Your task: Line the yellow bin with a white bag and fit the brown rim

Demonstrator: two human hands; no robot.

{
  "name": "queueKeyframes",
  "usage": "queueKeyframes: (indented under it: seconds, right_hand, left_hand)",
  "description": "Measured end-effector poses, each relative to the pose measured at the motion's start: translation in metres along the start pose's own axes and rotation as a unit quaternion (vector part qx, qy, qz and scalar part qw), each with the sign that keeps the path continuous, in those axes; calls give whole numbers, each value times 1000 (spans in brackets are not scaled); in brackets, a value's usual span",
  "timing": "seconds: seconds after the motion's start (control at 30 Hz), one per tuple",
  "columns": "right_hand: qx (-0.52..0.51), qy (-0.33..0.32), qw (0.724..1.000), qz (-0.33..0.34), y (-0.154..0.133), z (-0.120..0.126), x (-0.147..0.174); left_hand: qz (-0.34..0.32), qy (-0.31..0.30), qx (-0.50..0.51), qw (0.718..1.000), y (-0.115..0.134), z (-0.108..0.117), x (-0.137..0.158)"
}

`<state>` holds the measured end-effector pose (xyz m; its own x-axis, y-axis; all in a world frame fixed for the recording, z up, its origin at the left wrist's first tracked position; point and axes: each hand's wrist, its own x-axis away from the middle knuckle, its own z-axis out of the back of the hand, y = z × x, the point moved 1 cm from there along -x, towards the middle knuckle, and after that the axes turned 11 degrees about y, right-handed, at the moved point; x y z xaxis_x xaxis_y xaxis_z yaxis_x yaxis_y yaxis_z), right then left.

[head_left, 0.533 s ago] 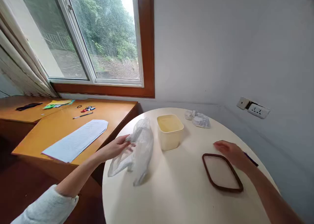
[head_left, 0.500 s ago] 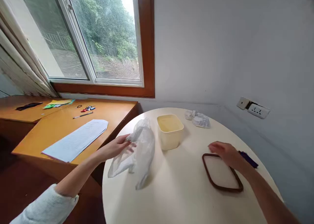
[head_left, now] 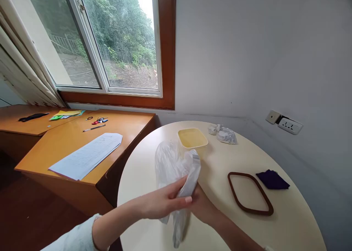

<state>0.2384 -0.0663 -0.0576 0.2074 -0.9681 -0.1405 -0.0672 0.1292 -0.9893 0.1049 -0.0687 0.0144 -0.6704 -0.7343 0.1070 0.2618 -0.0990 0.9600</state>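
We see both hands gripping a crumpled clear plastic bag above a round cream table: the left hand pinches it closed-fingered, the right hand clasps it from behind. At twelve o'clock sits a yellow tub; at three o'clock, a brown-rimmed lid.

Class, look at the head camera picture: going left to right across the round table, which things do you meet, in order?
Clear plastic bag held in both hands → brown oval ring → dark purple cloth.
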Motion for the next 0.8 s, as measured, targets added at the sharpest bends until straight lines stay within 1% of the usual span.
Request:
queueKeyframes:
  seconds: [0.07, 0.13, 0.17, 0.2, 0.23, 0.27, 0.33, 0.37, 0.43, 0.5, 0.53, 0.6, 0.67, 0.7, 0.73, 0.77, 0.8]
  right_hand:
    - [-22, 43, 999, -17, 2, 9, -1]
    - [-27, 74, 995, -53, 4, 23, -1]
    - [-17, 85, 994, -73, 6, 31, -1]
    - [-11, 91, 991, -97, 8, 40, 0]
    - [-11, 96, 988, -124, 11, 48, 0]
    - [-19, 98, 983, -153, 15, 57, 1]
    - [-47, 99, 972, -206, 25, 71, 2]
    - [-60, 104, 967, -225, 30, 76, 2]
    - [-51, 117, 961, -246, 39, 84, 3]
    - [12, 115, 964, -241, 42, 86, 4]
    - [56, 101, 966, -231, 42, 86, 4]
    - [124, 51, 971, -200, 38, 86, 5]
    - [130, -9, 978, -163, 35, 89, 4]
    - [116, -25, 983, -140, 33, 93, 3]
    - [104, -24, 988, -112, 32, 99, 2]
    - [101, -1, 992, -82, 31, 106, 1]
    - [112, 46, 991, -50, 28, 113, 0]
  left_hand:
    - [-48, -8, -87, 995, 9, 7, 2]
    - [-87, 26, -165, 982, 9, 23, 3]
    - [-102, 52, -206, 972, 3, 33, 3]
    - [-109, 81, -259, 956, -6, 44, 2]
    - [-111, 96, -313, 938, -18, 54, 0]
    - [-110, 96, -363, 920, -31, 63, -2]
    - [-123, 76, -447, 883, -59, 74, -7]
    - [-135, 59, -472, 869, -71, 77, -10]
    - [-156, 50, -506, 847, -88, 76, -17]
    - [-176, 43, -521, 834, -95, 69, -25]
    - [-187, 34, -524, 830, -96, 65, -29]
    - [-208, 7, -519, 829, -96, 56, -36]
    - [-230, -12, -505, 832, -96, 48, -42]
    - [-242, -19, -495, 834, -97, 44, -43]
    - [-252, -25, -480, 840, -100, 41, -44]
    - [-258, -23, -460, 850, -103, 39, -45]
    - [-257, -12, -437, 862, -107, 36, -46]
